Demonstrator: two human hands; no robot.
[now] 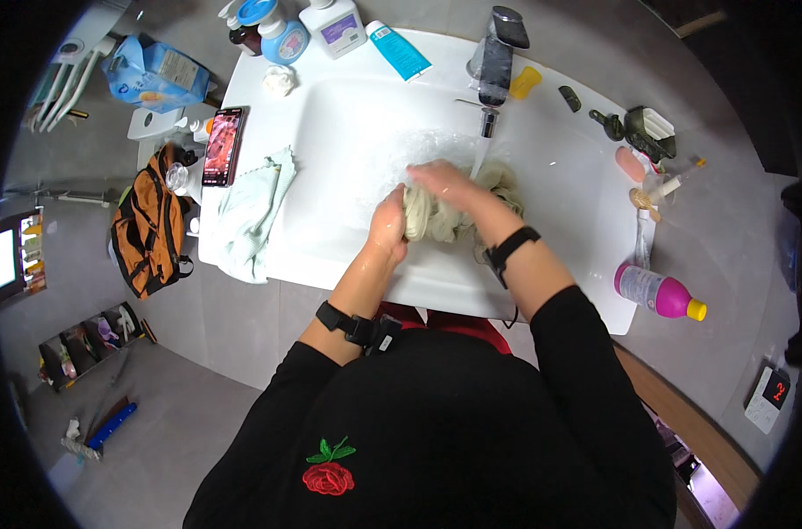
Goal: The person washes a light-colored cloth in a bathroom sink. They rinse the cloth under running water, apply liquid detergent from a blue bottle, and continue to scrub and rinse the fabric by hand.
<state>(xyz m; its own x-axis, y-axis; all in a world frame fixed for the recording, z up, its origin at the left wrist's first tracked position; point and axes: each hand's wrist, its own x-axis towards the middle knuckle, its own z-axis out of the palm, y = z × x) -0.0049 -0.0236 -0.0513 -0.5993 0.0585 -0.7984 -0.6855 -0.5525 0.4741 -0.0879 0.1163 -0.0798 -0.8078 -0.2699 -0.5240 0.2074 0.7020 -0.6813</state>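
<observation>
Water runs from the chrome faucet (497,66) into the white washbasin (559,198). In the basin lies a wet, bunched pale green cloth (444,218). My left hand (389,225) grips the cloth's left end, its fingers partly hidden behind it. Just above the cloth is my right hand (446,182), palm down with the fingers stretched to the left; whether it touches the cloth cannot be told. More of the cloth lies to the right, under the stream and behind my right wrist. Splashing water covers the basin floor beyond my hands.
Left on the rim are a phone (224,147) and a light green towel (255,211). Bottles and a blue tube (399,51) stand or lie along the back. At right are a yellow item (525,82), a soap bar (630,164), a brush (641,198) and a magenta bottle (659,291).
</observation>
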